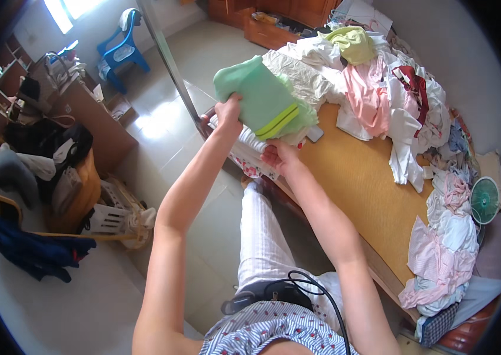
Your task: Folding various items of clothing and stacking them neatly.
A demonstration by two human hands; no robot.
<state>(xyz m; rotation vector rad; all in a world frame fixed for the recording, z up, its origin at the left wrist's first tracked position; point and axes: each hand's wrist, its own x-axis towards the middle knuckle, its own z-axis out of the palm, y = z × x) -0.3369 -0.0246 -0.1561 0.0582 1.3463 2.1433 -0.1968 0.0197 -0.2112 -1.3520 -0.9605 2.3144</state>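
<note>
My left hand (230, 114) grips the left edge of a folded mint-green garment (255, 93) with a neon yellow stripe near its lower edge. The garment is held up above the corner of the bed. My right hand (282, 156) is just below that striped edge, palm turned up and fingers apart. Whether it touches the cloth is hard to see. Under the garment, folded white cloth with a red floral print (250, 166) lies at the bed's edge, partly hidden by my hands.
A tan mat (343, 155) covers the bed. Heaped clothes (365, 93) line its far side, with a small green fan (485, 200) at right. A metal post (170, 62) rises by the bed corner. A blue plastic chair (126, 51) and a white basket (108, 217) stand left.
</note>
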